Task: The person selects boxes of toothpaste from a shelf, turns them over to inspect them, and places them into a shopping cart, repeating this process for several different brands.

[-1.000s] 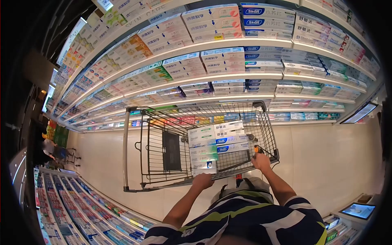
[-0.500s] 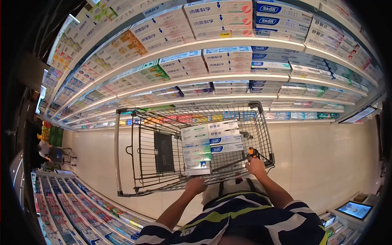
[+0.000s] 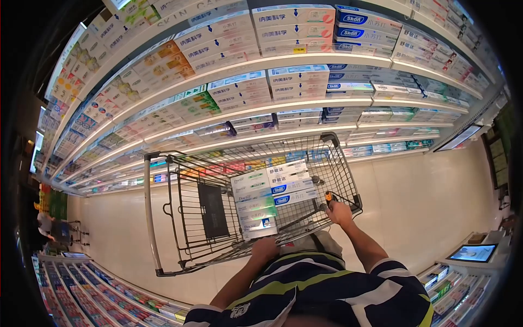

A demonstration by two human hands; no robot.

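Note:
A wire shopping cart (image 3: 188, 180) stands sideways before me. My left hand (image 3: 265, 249) is closed on its near side rim, fingers partly hidden from above. My right hand (image 3: 339, 212) is closed around a small black-and-orange object (image 3: 329, 197) at the near right corner of the cart; its exact kind is too small to make out. Inside the cart lie two side-by-side rows of toothpaste boxes: Doctor-labelled boxes (image 3: 250, 199) on the left, and white boxes (image 3: 289, 175) above blue-marked Skon boxes (image 3: 295, 198) on the right.
Long shelves of toothpaste boxes (image 3: 294, 24) run behind the cart. More stocked shelves (image 3: 103, 289) stand at lower left, and others at lower right beside a display screen (image 3: 472, 253). Pale floor (image 3: 397, 191) extends to the right. Another person (image 3: 46, 223) is at far left near a cart.
The view has turned slightly, so the cart appears tilted and a little further left. Both hands keep their places at the cart, and the boxes inside lie as before.

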